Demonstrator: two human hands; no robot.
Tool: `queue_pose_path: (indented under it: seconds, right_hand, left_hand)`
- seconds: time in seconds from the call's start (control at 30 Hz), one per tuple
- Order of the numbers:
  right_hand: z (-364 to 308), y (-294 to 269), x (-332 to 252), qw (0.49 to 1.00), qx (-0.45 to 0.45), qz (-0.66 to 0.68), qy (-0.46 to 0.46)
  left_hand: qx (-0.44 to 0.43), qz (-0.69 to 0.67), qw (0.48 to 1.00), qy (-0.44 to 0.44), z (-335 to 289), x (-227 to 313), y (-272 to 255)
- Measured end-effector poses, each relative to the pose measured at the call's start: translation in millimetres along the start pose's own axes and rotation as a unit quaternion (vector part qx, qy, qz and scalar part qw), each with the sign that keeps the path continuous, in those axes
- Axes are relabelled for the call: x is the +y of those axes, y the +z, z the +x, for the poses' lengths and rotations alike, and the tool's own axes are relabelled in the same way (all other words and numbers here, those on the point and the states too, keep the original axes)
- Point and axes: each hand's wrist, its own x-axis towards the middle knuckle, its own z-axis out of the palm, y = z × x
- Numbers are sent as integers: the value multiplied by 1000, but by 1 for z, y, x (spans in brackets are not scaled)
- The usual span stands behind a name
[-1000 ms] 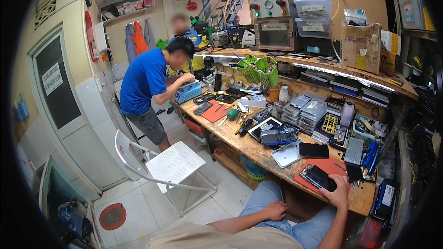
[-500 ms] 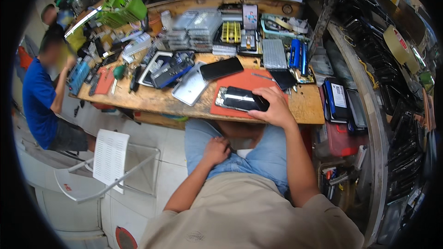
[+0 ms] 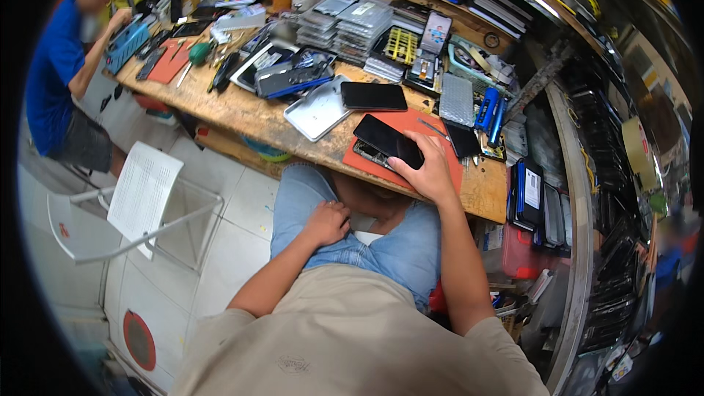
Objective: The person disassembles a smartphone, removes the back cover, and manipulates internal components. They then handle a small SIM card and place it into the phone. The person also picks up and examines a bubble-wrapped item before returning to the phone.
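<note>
My right hand (image 3: pixel 424 167) grips a black phone screen (image 3: pixel 385 138) at its right end, thumb on the near edge and fingers on the far edge. The screen lies at a slant over an opened phone body (image 3: pixel 371 155), whose inner parts show along the near left side. Both are on an orange-red mat (image 3: pixel 440 180) at the bench's front edge. Just beyond the mat's far left corner rests another dark phone-like slab (image 3: pixel 374 96), beside a silver tablet back (image 3: pixel 317 111). My left hand (image 3: pixel 328 223) lies on my left thigh with loosely bent fingers, holding nothing.
Stacked clear plastic boxes (image 3: pixel 363 26) crowd the back of the wooden bench (image 3: pixel 242 116). Blue cylinders (image 3: pixel 487 108) stand right of the mat, beside a bubble-wrapped slab (image 3: pixel 456 97). At left are a white chair (image 3: pixel 147 180) and a seated person in blue (image 3: pixel 62 66).
The screen has turned against the phone body and moved toward its far left side, so inner parts show along the near edge. My view has swung right; my left hand stays on my thigh.
</note>
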Motion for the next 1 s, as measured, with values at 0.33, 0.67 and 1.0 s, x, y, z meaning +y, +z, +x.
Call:
queue_pose_path:
  seconds: [0.33, 0.67, 1.0]
  right_hand:
    - [-11, 1, 4, 998, -14, -52, -29]
    - [-11, -5, 14, 998, -24, 36, -42]
    - [12, -45, -6, 972, -191, -121, -59]
  left_hand:
    - [27, -50, 998, -5, 1, -5, -2]
    - [48, -38, 998, 8, 2, -9, 5]
    - [39, -43, 998, -7, 3, -7, 5]
